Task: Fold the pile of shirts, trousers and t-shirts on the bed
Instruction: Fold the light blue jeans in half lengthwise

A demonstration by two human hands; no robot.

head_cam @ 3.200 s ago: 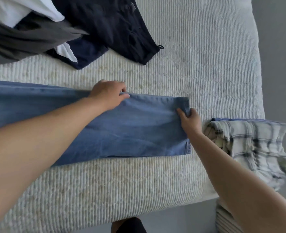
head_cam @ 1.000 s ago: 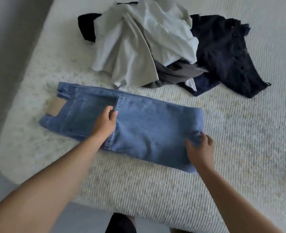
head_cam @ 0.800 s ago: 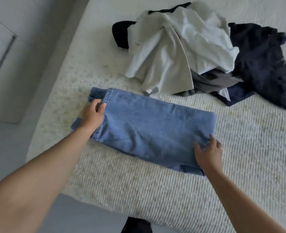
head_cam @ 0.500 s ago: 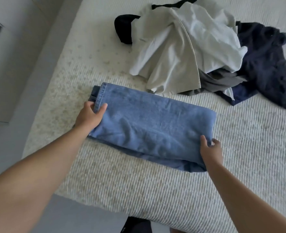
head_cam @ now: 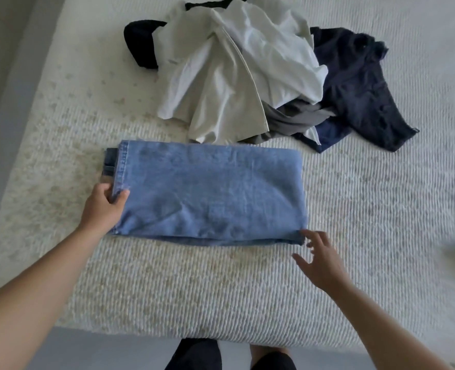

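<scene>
Both forearms are bare from the edges of the picture to the wrists; no sleeve, cuff, watch, bracelet or ring shows on either. The left hand (head_cam: 102,209) and the right hand (head_cam: 322,263) wear no gloves. The right hand's fingernails are too blurred to make out. Below the near edge of the cream ribbed bed cover (head_cam: 221,303), at the bottom of the picture, two legs show: dark, near-black cloth (head_cam: 194,355) covers the left one, and a second dark piece (head_cam: 273,363) lies over the right one beneath a bare patch.
</scene>
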